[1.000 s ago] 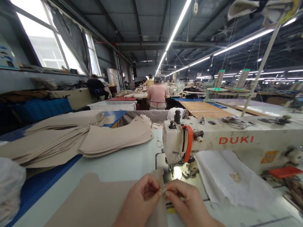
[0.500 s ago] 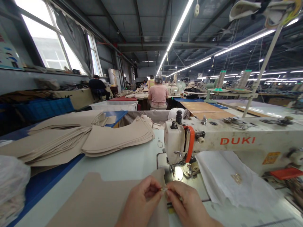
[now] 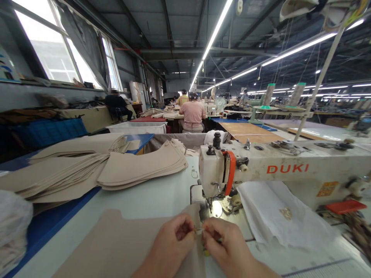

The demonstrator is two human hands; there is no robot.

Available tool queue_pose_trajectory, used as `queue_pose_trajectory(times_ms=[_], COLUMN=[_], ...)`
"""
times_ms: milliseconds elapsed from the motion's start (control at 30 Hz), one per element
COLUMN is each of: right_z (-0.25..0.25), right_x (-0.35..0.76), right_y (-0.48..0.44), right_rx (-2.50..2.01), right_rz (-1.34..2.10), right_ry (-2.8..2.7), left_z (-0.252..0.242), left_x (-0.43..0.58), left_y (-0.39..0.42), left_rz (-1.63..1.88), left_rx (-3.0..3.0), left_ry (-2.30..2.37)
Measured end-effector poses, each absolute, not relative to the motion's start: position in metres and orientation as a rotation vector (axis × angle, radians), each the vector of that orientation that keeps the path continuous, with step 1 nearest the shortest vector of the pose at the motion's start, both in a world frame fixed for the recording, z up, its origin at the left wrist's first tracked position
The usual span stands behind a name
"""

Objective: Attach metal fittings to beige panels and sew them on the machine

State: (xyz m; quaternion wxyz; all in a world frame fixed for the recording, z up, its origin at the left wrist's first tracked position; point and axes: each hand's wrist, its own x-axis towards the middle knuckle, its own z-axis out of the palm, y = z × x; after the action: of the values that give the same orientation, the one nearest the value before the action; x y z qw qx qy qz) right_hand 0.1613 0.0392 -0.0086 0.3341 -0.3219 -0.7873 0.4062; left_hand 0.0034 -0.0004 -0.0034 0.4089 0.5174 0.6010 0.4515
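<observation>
My left hand (image 3: 175, 241) and my right hand (image 3: 226, 243) meet just in front of the sewing machine (image 3: 213, 170), thumbs and fingertips pinched. Between them is a small pale piece (image 3: 199, 231), too tiny to make out its kind. Beneath my hands lies a flat beige fabric panel (image 3: 116, 243), its right edge near the needle area and partly covered by my left hand. The machine's lamp lights the metal plate beside my fingers. On a white cloth (image 3: 269, 208) to the right rests a little heap of small gold-coloured pieces (image 3: 286, 213).
Stacked beige panels (image 3: 142, 166) lie at the left on the pale tabletop and a blue table (image 3: 52, 227). A translucent plastic bag (image 3: 13, 227) stands at the left edge. Thread cones (image 3: 268, 94) rise behind the machine. Co-workers sit ahead, one in a pink shirt (image 3: 193, 114).
My fingertips have drawn slightly apart, with the small pale piece still between them. The whole view has shifted a little; the panel stays under my hands.
</observation>
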Motion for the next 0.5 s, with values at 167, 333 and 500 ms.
queue_pose_trajectory(times_ms=[167,333,500], right_z=[-0.0100,-0.0135,-0.0151], right_x=[0.1564,0.1572,0.1589], right_y=[0.0396,0.0409,0.0407], right_rx=[-0.861,-0.886,-0.878], right_rz=[1.366,1.464,1.494], right_ry=[-1.850,-1.766,-1.774], left_z=[-0.0003,-0.0016,-0.0031], left_x=[0.0002,-0.0007,0.0017], left_y=[0.0037,0.0048,0.0042], left_rz=[1.228,1.198,1.207], left_rx=[1.134,1.060,1.124], left_ry=[1.333,1.234,1.313])
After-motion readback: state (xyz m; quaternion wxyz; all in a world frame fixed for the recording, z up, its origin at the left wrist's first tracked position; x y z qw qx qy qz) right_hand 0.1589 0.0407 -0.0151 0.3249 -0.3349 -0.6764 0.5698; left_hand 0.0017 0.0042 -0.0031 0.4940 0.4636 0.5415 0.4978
